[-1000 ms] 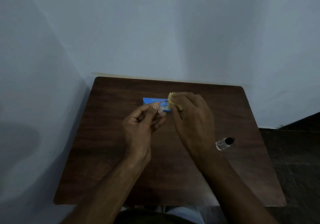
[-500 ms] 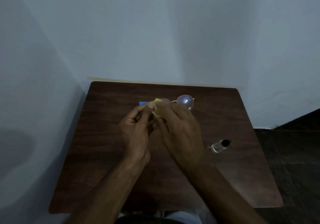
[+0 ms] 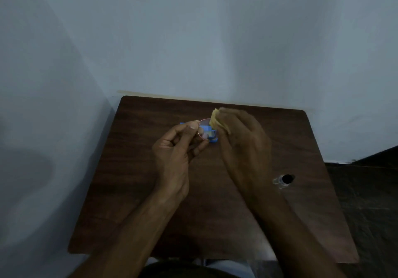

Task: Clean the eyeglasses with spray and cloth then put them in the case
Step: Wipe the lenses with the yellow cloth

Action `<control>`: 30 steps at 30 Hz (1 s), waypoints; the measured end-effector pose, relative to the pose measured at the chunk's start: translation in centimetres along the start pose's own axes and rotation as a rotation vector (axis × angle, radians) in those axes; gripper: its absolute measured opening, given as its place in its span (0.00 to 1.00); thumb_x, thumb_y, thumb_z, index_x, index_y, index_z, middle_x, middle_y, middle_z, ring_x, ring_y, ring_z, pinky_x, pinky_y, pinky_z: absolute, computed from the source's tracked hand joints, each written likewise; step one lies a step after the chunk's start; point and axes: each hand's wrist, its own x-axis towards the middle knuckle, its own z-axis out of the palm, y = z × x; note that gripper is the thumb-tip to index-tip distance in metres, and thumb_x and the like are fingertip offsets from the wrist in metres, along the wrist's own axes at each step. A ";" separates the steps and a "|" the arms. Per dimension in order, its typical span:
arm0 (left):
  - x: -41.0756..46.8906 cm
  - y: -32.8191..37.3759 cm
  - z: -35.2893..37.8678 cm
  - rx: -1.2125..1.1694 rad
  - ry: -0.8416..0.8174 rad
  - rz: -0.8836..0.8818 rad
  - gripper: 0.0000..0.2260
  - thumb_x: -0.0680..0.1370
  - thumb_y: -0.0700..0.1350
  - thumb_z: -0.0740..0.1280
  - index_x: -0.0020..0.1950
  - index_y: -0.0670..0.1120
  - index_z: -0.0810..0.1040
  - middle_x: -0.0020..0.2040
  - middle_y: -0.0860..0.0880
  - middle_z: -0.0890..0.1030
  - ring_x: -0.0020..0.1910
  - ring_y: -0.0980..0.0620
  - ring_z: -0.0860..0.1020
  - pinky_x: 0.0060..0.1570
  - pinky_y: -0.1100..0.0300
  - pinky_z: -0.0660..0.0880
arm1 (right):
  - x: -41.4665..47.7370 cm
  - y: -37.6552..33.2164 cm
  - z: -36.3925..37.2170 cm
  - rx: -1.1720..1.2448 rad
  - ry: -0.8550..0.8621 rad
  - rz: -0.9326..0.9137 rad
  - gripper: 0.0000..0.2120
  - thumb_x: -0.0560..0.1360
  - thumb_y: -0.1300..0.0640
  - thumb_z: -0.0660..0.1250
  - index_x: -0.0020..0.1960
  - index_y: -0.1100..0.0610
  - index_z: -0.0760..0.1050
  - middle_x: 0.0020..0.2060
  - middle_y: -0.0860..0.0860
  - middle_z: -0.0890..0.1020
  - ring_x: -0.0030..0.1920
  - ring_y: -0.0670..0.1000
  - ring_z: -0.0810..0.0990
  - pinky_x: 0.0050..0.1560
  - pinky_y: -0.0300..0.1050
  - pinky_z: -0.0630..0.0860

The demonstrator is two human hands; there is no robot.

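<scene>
My left hand [image 3: 175, 148] pinches the thin-rimmed eyeglasses [image 3: 204, 130] by the left lens rim, held above the table. One round lens shows between my hands; the other lens is hidden behind my right hand [image 3: 243, 142]. That hand grips a yellow cloth [image 3: 217, 121] and presses it onto the hidden part of the glasses. A blue case [image 3: 212, 134] lies on the brown table [image 3: 140, 191] under the glasses, mostly covered. The small clear spray bottle [image 3: 283, 179] with a black cap lies on its side to the right.
The table stands in a corner, with pale walls at its back and left. Dark floor [image 3: 366, 191] lies beyond the right edge. The near edge meets my lap.
The cloth and my right hand have shifted right, from the left lens to the right one. The left lens now shows between my hands; the right lens is covered.
</scene>
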 end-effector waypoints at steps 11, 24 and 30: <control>-0.6 -0.3 0.4 0.003 0.011 0.073 0.06 0.80 0.37 0.71 0.56 0.37 0.86 0.46 0.43 0.88 0.46 0.49 0.87 0.45 0.59 0.84 | 0.5 -1.0 -0.2 0.019 -0.010 -0.044 0.07 0.78 0.61 0.69 0.53 0.60 0.84 0.53 0.54 0.85 0.52 0.54 0.82 0.51 0.50 0.79; -0.8 -0.4 0.8 -0.038 0.035 -0.022 0.04 0.80 0.38 0.71 0.52 0.41 0.87 0.44 0.45 0.88 0.41 0.51 0.86 0.40 0.60 0.84 | -1.7 0.0 0.5 0.120 -0.022 -0.077 0.09 0.77 0.64 0.75 0.57 0.61 0.84 0.55 0.54 0.85 0.54 0.53 0.83 0.55 0.48 0.80; -0.1 -0.2 0.6 -0.031 0.036 0.000 0.04 0.80 0.38 0.71 0.52 0.43 0.86 0.42 0.48 0.88 0.39 0.54 0.86 0.38 0.61 0.84 | -2.3 -0.1 0.9 0.066 -0.020 -0.097 0.12 0.74 0.67 0.76 0.57 0.63 0.84 0.54 0.56 0.85 0.53 0.56 0.84 0.55 0.49 0.80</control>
